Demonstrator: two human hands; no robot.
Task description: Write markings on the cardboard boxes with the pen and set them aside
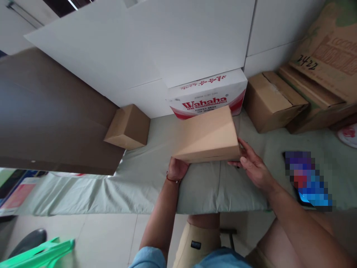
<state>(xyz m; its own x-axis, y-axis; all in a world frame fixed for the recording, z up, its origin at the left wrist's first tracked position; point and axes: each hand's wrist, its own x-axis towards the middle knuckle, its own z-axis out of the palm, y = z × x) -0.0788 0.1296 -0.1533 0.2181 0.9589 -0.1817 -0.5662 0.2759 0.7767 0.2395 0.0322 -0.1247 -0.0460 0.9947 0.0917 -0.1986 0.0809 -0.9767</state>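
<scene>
A plain brown cardboard box (208, 134) is held between my two hands above the cloth-covered table, slightly tilted. My left hand (177, 168) supports its near left corner from below; the box hides most of those fingers. At the right end, my right hand (252, 163) grips the side, with fingers on the end face and under the lower edge. Just behind the box stands a white and red Wahaha carton (208, 95), its lower front partly covered by the box.
A small brown box (129, 126) stands at the left beside a large brown panel (55, 115). On the right are another cardboard box (275, 98), a large printed carton (329, 56) and a phone with a blurred screen (308, 180). A green plastic stool (41, 255) is at lower left.
</scene>
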